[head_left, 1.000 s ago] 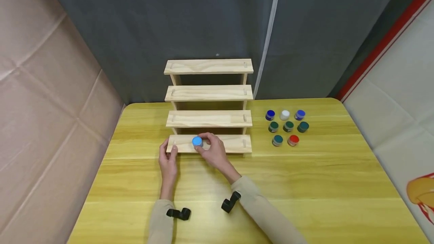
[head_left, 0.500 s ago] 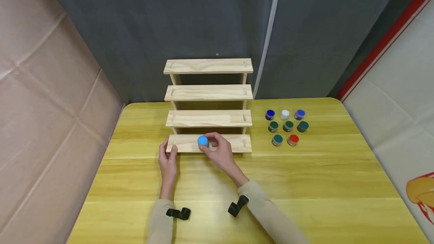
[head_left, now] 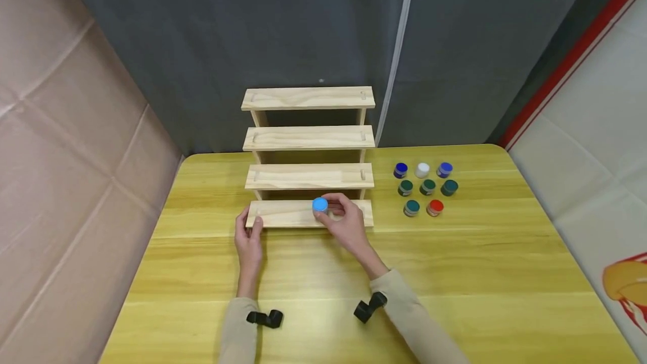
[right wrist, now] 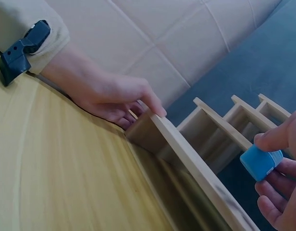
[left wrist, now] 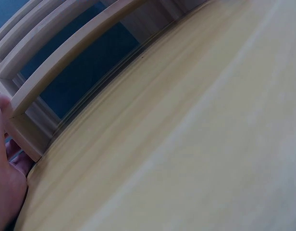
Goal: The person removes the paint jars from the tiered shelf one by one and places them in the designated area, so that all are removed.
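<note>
A pale wooden stepped display rack (head_left: pixel 283 215) stands at the back of the table. My left hand (head_left: pixel 249 247) grips the left end of its lowest step, thumb over the front edge and fingers around the side. Between the thumb and fingers of my right hand (head_left: pixel 352 230) is a small blue-lidded jar (head_left: pixel 320 204), pinched over the lowest step right of its middle. The right wrist view shows the jar (right wrist: pixel 261 162) as blue all over with a small label; whether it touches the step I cannot tell.
To the right of the rack, several small jars stand in rows, among them a white-lidded jar (head_left: pixel 422 170), a red-lidded jar (head_left: pixel 435 208) and a dark blue-lidded jar (head_left: pixel 401 170). A grey curtain (head_left: pixel 227 44) hangs close behind the rack.
My right hand has carried the blue jar rightward along the lowest step, from left of its middle to right of it. The left hand has kept its grip on the rack.
</note>
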The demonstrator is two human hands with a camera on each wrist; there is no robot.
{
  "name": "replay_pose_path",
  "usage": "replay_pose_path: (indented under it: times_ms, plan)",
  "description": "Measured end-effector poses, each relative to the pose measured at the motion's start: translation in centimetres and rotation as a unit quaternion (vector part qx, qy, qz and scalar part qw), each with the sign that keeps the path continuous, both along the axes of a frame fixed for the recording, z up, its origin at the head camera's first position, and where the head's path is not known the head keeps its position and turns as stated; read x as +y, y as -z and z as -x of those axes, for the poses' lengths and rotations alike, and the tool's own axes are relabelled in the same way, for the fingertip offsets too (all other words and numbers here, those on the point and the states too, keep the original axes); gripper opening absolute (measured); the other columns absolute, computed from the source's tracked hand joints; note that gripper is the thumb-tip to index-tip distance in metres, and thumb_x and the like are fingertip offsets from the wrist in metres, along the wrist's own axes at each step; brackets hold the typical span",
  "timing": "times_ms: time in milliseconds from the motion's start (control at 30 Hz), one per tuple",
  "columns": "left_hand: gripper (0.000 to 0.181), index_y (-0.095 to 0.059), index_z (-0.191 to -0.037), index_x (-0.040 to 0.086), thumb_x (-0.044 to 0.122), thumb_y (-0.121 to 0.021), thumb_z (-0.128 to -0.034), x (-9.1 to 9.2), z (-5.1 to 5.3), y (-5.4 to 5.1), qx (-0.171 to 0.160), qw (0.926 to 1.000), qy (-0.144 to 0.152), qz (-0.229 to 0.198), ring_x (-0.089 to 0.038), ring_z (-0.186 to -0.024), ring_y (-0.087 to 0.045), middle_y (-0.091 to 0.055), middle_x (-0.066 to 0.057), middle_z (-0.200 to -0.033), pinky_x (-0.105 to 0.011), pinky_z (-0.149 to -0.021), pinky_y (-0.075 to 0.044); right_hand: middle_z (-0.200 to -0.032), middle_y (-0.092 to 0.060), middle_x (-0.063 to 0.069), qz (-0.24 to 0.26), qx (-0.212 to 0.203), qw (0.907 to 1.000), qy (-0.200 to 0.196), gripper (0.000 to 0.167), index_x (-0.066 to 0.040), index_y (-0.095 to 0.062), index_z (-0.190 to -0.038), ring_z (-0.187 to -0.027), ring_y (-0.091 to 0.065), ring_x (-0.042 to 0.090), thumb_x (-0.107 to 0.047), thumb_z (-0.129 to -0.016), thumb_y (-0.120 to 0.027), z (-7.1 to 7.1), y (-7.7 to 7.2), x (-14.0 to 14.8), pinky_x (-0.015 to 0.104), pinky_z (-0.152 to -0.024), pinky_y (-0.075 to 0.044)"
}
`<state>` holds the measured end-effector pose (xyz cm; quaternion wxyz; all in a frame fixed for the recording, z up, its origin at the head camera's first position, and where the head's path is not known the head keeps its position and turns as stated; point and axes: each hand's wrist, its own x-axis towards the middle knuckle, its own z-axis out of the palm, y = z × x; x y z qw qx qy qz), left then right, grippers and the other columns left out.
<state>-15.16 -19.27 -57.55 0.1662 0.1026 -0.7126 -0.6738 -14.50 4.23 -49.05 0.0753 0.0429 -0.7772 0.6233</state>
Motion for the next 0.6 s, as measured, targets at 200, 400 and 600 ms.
replay_pose_path:
  times_ms: [200,400,600]
  plan:
    - [0.046,-0.048,-0.149,0.01,0.019,-0.056,-0.1048,-0.1,-0.1,-0.1,0.002,1.0,0.003,0.006,-0.007,-0.079,-0.047,-0.051,-0.007,-0.152,-0.017,-0.069,-0.041,-0.115,-0.072,0.017,0.01,0.002,0.9998,0.016,0.034,-0.001,-0.068,-0.116,-0.106,-0.067,0.034,-0.006,-0.085,-0.081,0.0,-0.8,1.3,0.053,-0.097,-0.052]
    - [0.045,-0.048,-0.148,0.009,0.018,-0.056,-0.1047,-0.1,-0.1,0.0,0.003,1.0,0.0,0.001,-0.006,-0.081,-0.048,-0.05,-0.009,-0.152,-0.017,-0.072,-0.042,-0.117,-0.07,0.017,0.018,-0.012,0.9992,0.032,0.036,-0.002,-0.067,-0.118,-0.107,-0.065,0.033,-0.008,-0.085,-0.081,0.0,-0.9,2.6,0.051,-0.099,-0.051]
    - [0.045,-0.048,-0.148,0.008,0.018,-0.055,-0.1046,0.0,0.0,0.0,0.0,1.0,0.0,-0.003,-0.006,-0.078,-0.046,-0.048,-0.013,-0.154,-0.018,-0.07,-0.041,-0.118,-0.069,0.017,0.021,-0.009,0.9987,0.045,0.037,-0.002,-0.067,-0.12,-0.107,-0.064,0.032,-0.013,-0.087,-0.081,-0.2,-0.8,3.9,0.05,-0.1,-0.051]
